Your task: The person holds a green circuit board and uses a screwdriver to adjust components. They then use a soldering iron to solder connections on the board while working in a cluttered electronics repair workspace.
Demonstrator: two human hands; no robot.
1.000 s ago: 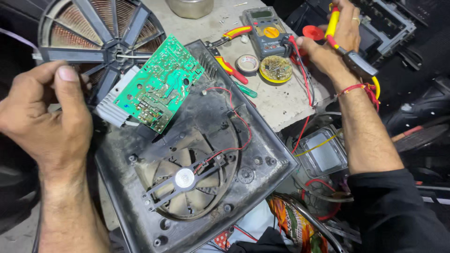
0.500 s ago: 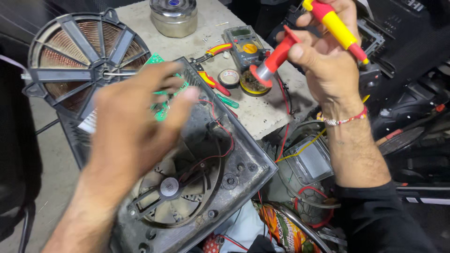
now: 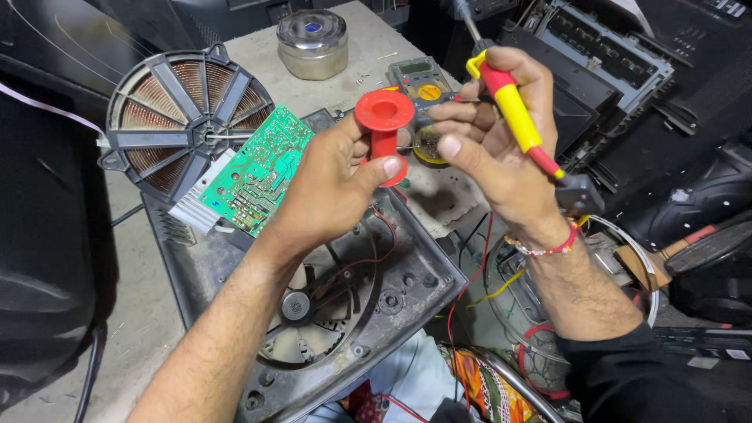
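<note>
Left hand point(image 3: 329, 184) grip closed on red spool point(image 3: 384, 129); right hand point(image 3: 493, 149) grip clasps soldering iron point(image 3: 513, 117), above table edge.

In my left hand point(image 3: 333, 184) is a bright red plastic spool point(image 3: 383, 125), plain all over. My right hand point(image 3: 493, 149) grips a soldering iron with a yellow and red handle point(image 3: 513, 113); a red and white beaded thread point(image 3: 548, 249) circles that wrist. Left of centre lies a green circuit board dotted with pale parts point(image 3: 257, 174). At upper left, a round coil shows copper windings under dark grey spokes point(image 3: 184, 117). The square plastic casing at bottom centre point(image 3: 407, 274) is dusty dark grey, crossed by thin red wires point(image 3: 470, 282)
</note>
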